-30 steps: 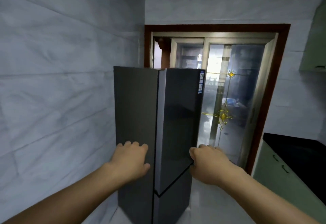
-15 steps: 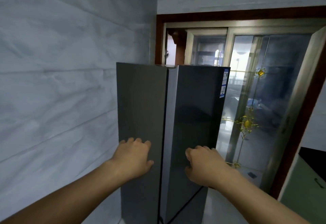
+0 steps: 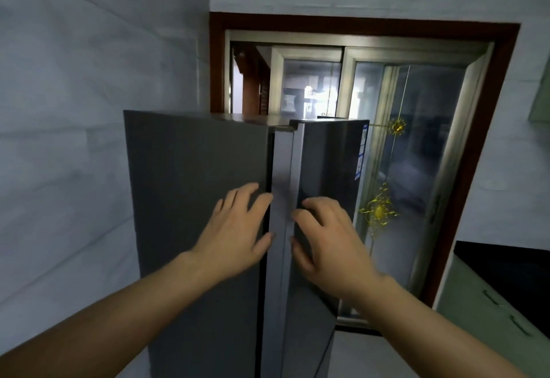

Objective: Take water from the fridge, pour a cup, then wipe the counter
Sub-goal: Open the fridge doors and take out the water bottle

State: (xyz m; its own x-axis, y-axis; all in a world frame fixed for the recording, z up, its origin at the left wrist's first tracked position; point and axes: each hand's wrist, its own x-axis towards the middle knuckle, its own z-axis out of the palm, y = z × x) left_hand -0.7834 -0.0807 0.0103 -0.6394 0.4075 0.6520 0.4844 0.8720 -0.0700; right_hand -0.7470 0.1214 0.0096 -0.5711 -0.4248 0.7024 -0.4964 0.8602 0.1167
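Fingers (image 3: pixel 238 196) spread, our left hand (image 3: pixel 235 235) lies flat on the side of the one tall grey metal fridge (image 3: pixel 193 169), which stands against the pale marbled wall (image 3: pixel 59 139). Our right hand (image 3: pixel 324 237) curls its fingers round the edge of the single dark glossy fridge door (image 3: pixel 327 163), slightly ajar. We count two hands on it; its contents are hidden from us.
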